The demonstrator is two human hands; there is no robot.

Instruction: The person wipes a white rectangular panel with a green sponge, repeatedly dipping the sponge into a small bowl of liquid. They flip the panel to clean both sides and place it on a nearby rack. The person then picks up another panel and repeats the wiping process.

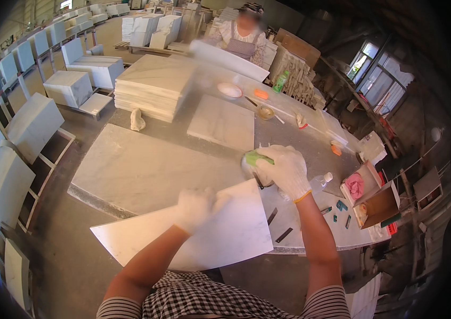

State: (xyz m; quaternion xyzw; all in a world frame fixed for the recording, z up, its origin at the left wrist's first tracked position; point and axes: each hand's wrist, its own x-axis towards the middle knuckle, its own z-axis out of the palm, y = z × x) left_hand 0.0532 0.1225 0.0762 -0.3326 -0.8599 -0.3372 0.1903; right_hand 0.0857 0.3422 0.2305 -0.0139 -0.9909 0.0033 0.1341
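A white marble tile [220,223] lies tilted at the near edge of the worktable, close to my body. My left hand [193,210], in a white knitted glove, is over its upper face, smeared by motion, so its fingers do not read clearly. My right hand [286,167], gloved the same way with a yellow cuff, is closed around a flat green piece [259,157] whose kind I cannot make out. It is at a whitish rounded container [249,169], partly hidden by the glove. A clear plastic bottle [321,182] lies beside my right wrist.
Marble slabs [156,157] and a tile stack [153,87] cover the table's left. Dark strips [284,235] and an open cardboard box [377,204] are at right. Across the table a person [244,40] stands by a long white slab [228,58]. Marble blocks [68,87] stand on racks.
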